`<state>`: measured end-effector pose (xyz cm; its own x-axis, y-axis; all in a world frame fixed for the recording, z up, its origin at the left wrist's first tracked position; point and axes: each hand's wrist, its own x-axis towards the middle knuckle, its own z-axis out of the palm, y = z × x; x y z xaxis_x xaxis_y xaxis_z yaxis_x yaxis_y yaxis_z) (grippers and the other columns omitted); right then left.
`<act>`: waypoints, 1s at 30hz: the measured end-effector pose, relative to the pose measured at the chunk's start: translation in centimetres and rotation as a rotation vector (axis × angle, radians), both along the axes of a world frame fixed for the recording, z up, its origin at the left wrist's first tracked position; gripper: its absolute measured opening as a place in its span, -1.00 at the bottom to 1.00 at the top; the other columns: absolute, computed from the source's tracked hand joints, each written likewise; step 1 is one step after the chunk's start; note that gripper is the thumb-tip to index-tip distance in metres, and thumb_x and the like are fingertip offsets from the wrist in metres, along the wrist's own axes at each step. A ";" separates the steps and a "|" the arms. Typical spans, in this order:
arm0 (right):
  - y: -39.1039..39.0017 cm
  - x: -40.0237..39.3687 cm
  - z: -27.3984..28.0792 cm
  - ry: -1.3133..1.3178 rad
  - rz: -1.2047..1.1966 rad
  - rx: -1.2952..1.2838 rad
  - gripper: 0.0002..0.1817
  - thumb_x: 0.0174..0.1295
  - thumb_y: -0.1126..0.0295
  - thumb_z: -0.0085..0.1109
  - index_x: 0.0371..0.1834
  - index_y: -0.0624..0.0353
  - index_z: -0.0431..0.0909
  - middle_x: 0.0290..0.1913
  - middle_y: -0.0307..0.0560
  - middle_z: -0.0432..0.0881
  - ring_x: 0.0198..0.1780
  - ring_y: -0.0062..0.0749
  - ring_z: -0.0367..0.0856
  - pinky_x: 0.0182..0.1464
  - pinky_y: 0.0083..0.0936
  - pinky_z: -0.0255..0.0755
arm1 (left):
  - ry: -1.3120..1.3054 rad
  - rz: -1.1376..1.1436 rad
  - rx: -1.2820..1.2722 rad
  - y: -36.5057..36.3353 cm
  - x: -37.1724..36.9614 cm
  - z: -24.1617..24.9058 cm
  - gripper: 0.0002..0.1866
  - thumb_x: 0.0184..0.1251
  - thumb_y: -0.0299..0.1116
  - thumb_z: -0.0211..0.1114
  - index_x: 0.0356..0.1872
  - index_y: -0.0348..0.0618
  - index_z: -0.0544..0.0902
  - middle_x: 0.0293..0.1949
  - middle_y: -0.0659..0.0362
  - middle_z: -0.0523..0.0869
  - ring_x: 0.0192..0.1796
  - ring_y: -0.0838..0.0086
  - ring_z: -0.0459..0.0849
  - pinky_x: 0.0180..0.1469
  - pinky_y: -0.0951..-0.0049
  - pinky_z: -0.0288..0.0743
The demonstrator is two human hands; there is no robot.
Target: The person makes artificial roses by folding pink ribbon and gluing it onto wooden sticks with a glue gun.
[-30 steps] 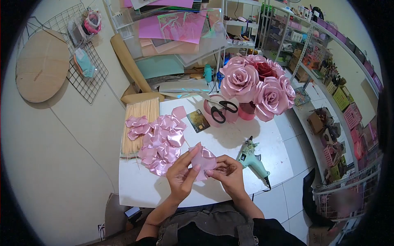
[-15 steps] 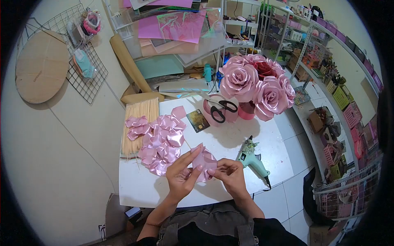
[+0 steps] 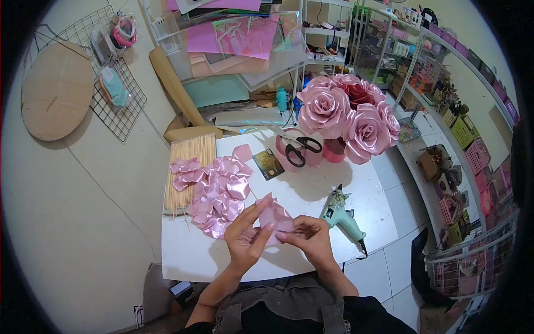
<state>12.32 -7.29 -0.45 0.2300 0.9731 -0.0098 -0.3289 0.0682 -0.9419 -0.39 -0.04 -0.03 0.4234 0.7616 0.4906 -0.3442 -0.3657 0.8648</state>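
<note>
White desk (image 3: pixel 200 257) against a pale wall (image 3: pixel 122 195), with crowded racks (image 3: pixel 423 89) off to the right. Raised over the near middle of the desk, spanned by both hands: a pink petal (image 3: pixel 276 215). Holds its left side in the left grip (image 3: pixel 247 231), thumb and fingers parted a little, with the satin resting between. Pinches the right side in the right grip (image 3: pixel 311 238), thumb pressed towards forefinger, hardly any gap. Exact contact at the right fingertips hard to make out, too small and partly hidden.

Compared with a second ago, little change: both hands almost in place, only a slightly different bend and shine across the satin. Suggests fine handling of this one piece, not yet released.

To the left, a heap (image 3: pixel 219 192) of similar pieces, partly over the sticks (image 3: pixel 181 150). Farther back, a card (image 3: pixel 268 164), then black-handled scissors (image 3: pixel 300 140) lying across a pink roll (image 3: pixel 282 159), beside tall roses (image 3: pixel 361 127). Just beyond the right grip, a glue gun (image 3: pixel 346 222), likely the nearest obstacle on that side.
</note>
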 end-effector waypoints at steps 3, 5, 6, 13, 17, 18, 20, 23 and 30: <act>0.1 0.5 -0.7 0.002 -0.039 0.129 -0.86 -0.03 0.59 0.22 -0.36 0.32 0.53 -0.37 -0.16 0.57 -0.31 -0.60 0.51 -0.19 -0.65 0.38 | -0.138 -0.042 -0.037 -0.1 0.5 1.0 -0.51 0.03 -0.73 0.09 0.09 -0.39 0.32 0.10 -0.10 0.35 0.04 0.32 0.46 -0.13 0.55 0.52; 0.1 1.4 -0.7 -0.075 -0.010 0.138 -0.86 -0.01 0.58 0.20 -0.35 0.33 0.53 -0.37 -0.16 0.57 -0.30 -0.60 0.51 -0.19 -0.65 0.37 | -0.241 -0.071 -0.097 -0.2 0.7 1.4 -0.48 0.00 -0.73 0.10 0.10 -0.38 0.32 0.10 -0.10 0.35 0.02 0.31 0.48 -0.15 0.55 0.52; 0.1 1.8 -0.7 -0.153 0.019 0.148 -0.86 0.01 0.58 0.17 -0.33 0.33 0.53 -0.37 -0.16 0.56 -0.30 -0.59 0.50 -0.18 -0.66 0.36 | -0.187 -0.046 -0.080 -0.2 0.6 1.5 -0.48 -0.03 -0.73 0.12 0.08 -0.38 0.34 0.07 -0.09 0.38 -0.04 0.34 0.52 -0.19 0.56 0.53; 0.1 2.7 0.4 -0.308 -0.118 0.193 -0.80 0.03 0.57 0.13 -0.22 0.29 0.52 -0.26 -0.15 0.52 -0.23 -0.58 0.47 -0.14 -0.64 0.32 | 0.309 -0.130 0.076 0.8 0.0 0.7 -0.45 -0.10 -0.70 0.20 0.05 -0.22 0.43 -0.08 0.05 0.53 -0.29 0.55 0.60 -0.29 0.63 0.54; 0.3 2.3 0.4 -0.221 -0.149 0.201 -0.72 0.01 0.59 0.14 -0.14 0.28 0.48 -0.25 -0.16 0.52 -0.21 -0.57 0.47 -0.12 -0.64 0.32 | 0.406 -0.281 -0.074 0.3 0.0 1.3 -0.41 -0.08 -0.66 0.23 0.10 -0.10 0.40 -0.05 0.12 0.51 -0.26 0.58 0.57 -0.24 0.61 0.53; 0.3 2.3 0.3 -0.231 -0.144 0.197 -0.68 0.00 0.59 0.15 -0.11 0.27 0.46 -0.25 -0.16 0.52 -0.20 -0.56 0.48 -0.12 -0.63 0.33 | 0.404 -0.319 -0.125 0.2 0.0 1.4 -0.41 -0.07 -0.64 0.24 0.11 -0.09 0.39 -0.05 0.13 0.50 -0.25 0.58 0.56 -0.23 0.61 0.53; 0.2 2.6 0.2 -0.242 -0.138 0.192 -0.63 -0.01 0.60 0.16 -0.07 0.26 0.44 -0.24 -0.16 0.52 -0.19 -0.54 0.48 -0.12 -0.62 0.33 | 0.406 -0.296 -0.129 0.3 0.0 1.1 -0.43 -0.05 -0.63 0.23 0.10 -0.09 0.41 -0.05 0.13 0.50 -0.23 0.58 0.56 -0.23 0.61 0.52; -0.7 5.0 0.3 -0.522 -0.190 0.089 -0.59 -0.03 0.45 0.21 -0.05 0.21 0.42 -0.24 -0.09 0.53 -0.20 -0.47 0.50 -0.16 -0.56 0.35 | 0.386 -0.236 -0.063 0.8 -0.2 0.8 -0.48 -0.02 -0.62 0.22 0.07 -0.11 0.43 -0.06 0.12 0.50 -0.19 0.57 0.54 -0.24 0.61 0.52; -4.1 7.2 -2.2 -1.425 -0.303 -0.366 -0.38 -0.25 0.53 0.18 0.02 0.35 0.27 -0.04 0.14 0.27 -0.02 0.02 0.25 0.06 -0.32 0.24 | 0.205 -0.178 -0.046 1.6 -0.5 -0.1 -0.54 0.01 -0.64 0.22 0.03 -0.22 0.45 -0.05 0.13 0.47 -0.14 0.58 0.43 -0.15 0.64 0.44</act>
<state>19.55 -11.44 -2.68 0.4426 0.8816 0.1640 0.8359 -0.3394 -0.4314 -0.88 1.58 -0.13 0.6393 0.6860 0.3476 -0.2152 -0.2743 0.9372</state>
